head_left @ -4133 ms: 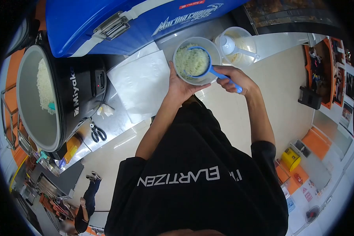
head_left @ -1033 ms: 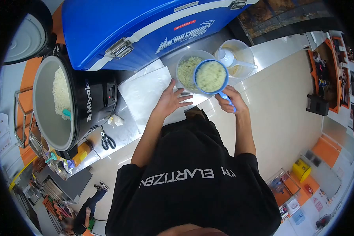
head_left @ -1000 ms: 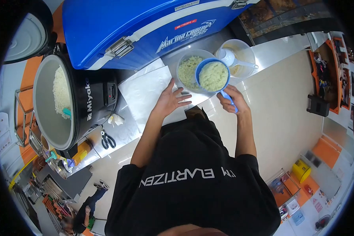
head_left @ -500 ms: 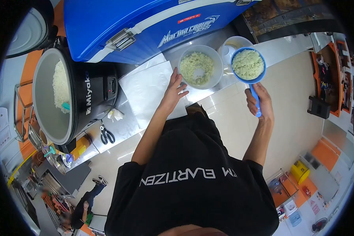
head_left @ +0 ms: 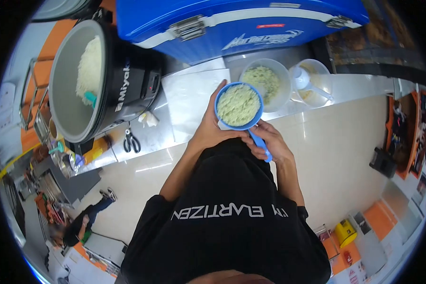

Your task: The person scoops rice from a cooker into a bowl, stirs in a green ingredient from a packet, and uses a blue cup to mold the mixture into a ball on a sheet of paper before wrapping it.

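A blue scoop heaped with pale green-tinged rice is held in front of my body. My right hand wraps around its handle. Cupped against the left side of the scoop's bowl is my left hand, thumb below the rim and fingers partly hidden behind it. Just beyond the scoop, a clear plastic tub contains more of the rice, mixed with darker bits. White paper sheets lie flat on the counter behind my left hand.
A black rice cooker stands open at left with white rice inside. Scissors lie near it. A blue cooler box backs the counter. Another tub at right holds a white ladle. A person is at lower left.
My right hand has brought the filled scoop leftward and closer to my body. My left hand has left the tub's side and now meets the scoop. The view has shifted.
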`<move>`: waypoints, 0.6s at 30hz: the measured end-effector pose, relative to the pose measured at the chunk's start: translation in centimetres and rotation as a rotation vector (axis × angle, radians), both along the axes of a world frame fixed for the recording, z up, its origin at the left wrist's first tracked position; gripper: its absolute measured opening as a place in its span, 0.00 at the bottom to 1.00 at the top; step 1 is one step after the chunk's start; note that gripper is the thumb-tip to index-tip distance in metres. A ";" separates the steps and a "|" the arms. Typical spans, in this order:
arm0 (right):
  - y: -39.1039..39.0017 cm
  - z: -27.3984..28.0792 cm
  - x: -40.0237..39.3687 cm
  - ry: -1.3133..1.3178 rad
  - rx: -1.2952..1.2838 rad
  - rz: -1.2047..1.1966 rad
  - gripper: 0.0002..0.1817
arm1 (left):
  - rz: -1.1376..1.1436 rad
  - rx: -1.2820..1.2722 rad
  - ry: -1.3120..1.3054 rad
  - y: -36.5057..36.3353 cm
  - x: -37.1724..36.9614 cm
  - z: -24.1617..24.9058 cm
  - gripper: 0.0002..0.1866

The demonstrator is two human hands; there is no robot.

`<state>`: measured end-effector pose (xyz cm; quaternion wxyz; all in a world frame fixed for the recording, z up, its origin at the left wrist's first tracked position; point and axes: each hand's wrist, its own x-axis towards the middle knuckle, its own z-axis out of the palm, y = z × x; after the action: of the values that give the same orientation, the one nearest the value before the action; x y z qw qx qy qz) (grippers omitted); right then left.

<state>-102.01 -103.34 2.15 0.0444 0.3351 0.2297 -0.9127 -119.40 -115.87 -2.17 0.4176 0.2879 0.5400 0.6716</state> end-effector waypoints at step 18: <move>-4.5 -7.8 -0.7 0.138 -0.231 -0.081 0.46 | -0.266 -0.376 0.527 -6.7 -6.4 -2.1 0.59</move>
<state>-102.71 -107.83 -5.68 0.0299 0.2730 0.1117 -0.9550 -125.76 -122.52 -4.31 0.3935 0.4371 0.7014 0.4027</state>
